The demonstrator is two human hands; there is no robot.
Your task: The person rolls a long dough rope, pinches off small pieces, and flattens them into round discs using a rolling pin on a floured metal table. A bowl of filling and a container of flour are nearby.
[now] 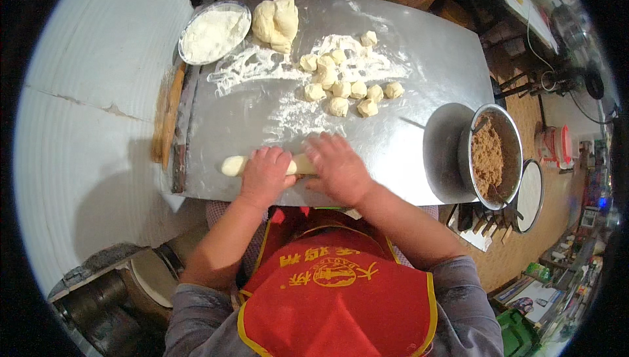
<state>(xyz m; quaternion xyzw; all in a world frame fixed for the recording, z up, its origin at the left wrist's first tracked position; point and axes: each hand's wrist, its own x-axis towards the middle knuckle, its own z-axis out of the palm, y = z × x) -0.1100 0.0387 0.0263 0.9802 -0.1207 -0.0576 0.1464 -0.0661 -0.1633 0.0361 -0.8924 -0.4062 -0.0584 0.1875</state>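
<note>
A pale dough log [234,166] lies crosswise near the front edge of the steel-topped table [393,160]. My left hand [266,173] is curled over its middle, fingers on the far side and thumb on the near side. Over the log's right end lies my right hand [340,169], slightly blurred, palm down with fingers stretched out and the thumb apart. That hand hides the right tip of the log. Beyond my hands, several small dough pieces [341,89] sit in and around scattered flour [300,120].
At the back left are a bowl of flour [214,34] and a large dough lump [276,23]. A metal bowl of brown filling [486,155], with utensil handles showing, stands at the right edge. A wooden stick [172,116] runs along the left edge beside a white wall [98,62].
</note>
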